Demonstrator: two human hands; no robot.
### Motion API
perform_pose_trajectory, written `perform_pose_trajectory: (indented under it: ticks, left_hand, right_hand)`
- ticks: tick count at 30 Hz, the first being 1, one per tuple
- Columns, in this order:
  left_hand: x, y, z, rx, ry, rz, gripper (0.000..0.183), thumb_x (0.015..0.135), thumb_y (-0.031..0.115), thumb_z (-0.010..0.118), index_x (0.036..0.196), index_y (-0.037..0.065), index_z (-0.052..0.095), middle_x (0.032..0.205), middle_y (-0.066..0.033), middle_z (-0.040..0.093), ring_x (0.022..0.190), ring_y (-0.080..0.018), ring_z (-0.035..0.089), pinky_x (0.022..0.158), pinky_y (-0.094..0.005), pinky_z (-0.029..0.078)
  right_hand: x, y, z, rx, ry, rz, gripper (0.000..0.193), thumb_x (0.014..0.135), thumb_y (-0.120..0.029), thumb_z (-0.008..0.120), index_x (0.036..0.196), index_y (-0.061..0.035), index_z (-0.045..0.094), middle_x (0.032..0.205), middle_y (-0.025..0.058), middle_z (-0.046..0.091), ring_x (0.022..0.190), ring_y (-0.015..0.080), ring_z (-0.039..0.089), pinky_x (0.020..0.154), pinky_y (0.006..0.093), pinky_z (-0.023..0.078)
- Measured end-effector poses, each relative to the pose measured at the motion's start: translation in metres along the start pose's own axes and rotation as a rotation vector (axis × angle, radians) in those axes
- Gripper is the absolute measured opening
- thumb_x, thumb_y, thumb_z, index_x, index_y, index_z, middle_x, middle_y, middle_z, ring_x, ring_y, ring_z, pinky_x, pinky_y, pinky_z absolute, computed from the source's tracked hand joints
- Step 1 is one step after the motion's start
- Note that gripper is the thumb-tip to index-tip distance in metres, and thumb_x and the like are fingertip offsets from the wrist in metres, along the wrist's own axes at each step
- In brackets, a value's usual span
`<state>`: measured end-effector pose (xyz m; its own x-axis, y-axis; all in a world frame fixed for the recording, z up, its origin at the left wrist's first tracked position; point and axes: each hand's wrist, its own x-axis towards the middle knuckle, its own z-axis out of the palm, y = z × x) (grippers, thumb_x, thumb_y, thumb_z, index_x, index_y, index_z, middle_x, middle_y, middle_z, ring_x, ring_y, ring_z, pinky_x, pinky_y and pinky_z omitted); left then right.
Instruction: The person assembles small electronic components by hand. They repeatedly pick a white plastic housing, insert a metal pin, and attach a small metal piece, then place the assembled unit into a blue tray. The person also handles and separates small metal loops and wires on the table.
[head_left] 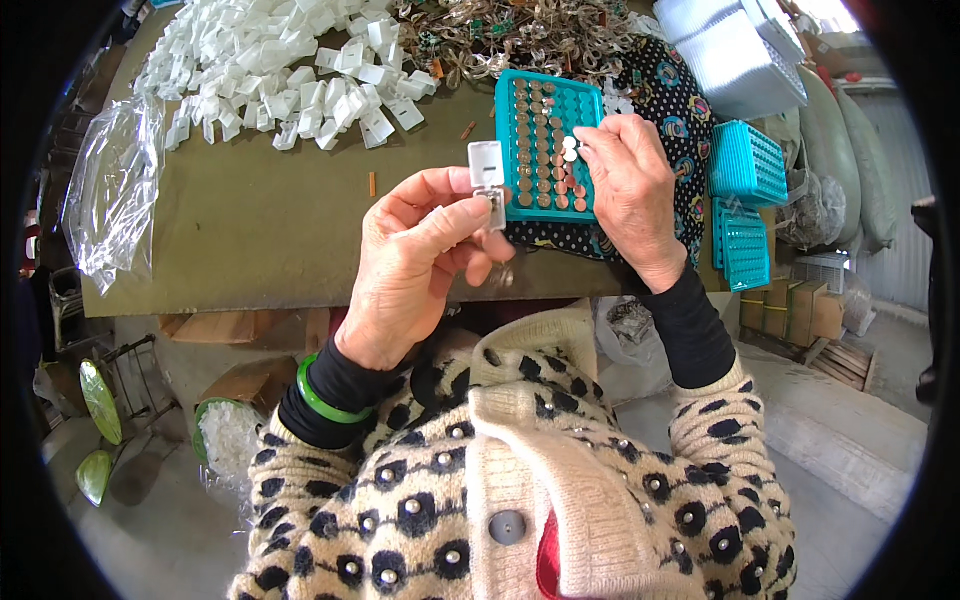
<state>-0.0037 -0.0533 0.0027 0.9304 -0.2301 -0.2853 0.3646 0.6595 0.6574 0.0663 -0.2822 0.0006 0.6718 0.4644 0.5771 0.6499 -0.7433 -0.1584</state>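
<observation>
Case (486,163), white and open, is pinched in the left hand (403,245); the right hand (636,190) — pinching, contents unclear — is at the teal tray (504,115).

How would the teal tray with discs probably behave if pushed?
The teal tray is probably stiff, since its rim looks straight. Being broad and low, it would likely slide, not tip. Its small, separate discs might shift.

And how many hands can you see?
2. The left hand holds a white box; the right hand is by the right side of the teal tray on the table. I see no others.
</observation>
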Motion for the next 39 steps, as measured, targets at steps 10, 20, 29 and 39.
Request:
perform_pose_trajectory:
  ticks: [10,20,29,39]
  left_hand:
    - [0.003,0.001,-0.008,-0.138,-0.110,-0.042,0.033,0.095,0.007,0.060,0.128,0.002,0.056,0.119,-0.0205,0.065,0.096,-0.0233,0.071,0.061,-0.0258,0.056]
    - [0.003,-0.005,-0.009,-0.241,-0.118,-0.009,0.027,0.093,0.004,0.064,0.119,-0.001,0.060,0.100,-0.0128,0.069,0.083,-0.0220,0.071,0.059,-0.0262,0.057]
    - [-0.002,-0.010,-0.002,-0.143,-0.076,0.019,0.020,0.092,0.002,0.063,0.112,-0.002,0.062,0.092,-0.0119,0.068,0.073,-0.0177,0.068,0.045,-0.0208,0.045]
    - [-0.008,-0.009,0.011,-0.035,-0.124,0.077,0.021,0.091,0.003,0.065,0.112,0.001,0.063,0.095,-0.0156,0.069,0.075,-0.0225,0.071,0.045,-0.0217,0.047]
  right_hand:
    - [0.018,-0.043,-0.026,0.397,-0.023,0.213,0.005,0.086,0.001,0.067,0.091,-0.0001,0.065,0.086,0.0099,0.063,0.072,0.0210,0.063,0.062,0.0300,0.051]
    - [0.017,-0.074,-0.006,0.424,0.124,0.056,0.017,0.082,0.004,0.072,0.096,0.0003,0.064,0.089,0.0121,0.063,0.079,0.0244,0.063,0.073,0.0330,0.052]
    - [0.014,-0.070,-0.008,0.487,0.046,-0.029,0.022,0.076,0.006,0.071,0.093,-0.0011,0.059,0.087,0.0112,0.059,0.076,0.0300,0.058,0.065,0.0363,0.048]
    - [0.013,-0.073,-0.033,1.719,-0.277,0.868,0.021,0.092,-0.001,0.064,0.107,-0.0012,0.049,0.095,0.0079,0.057,0.073,0.0094,0.059,0.070,0.0220,0.051]
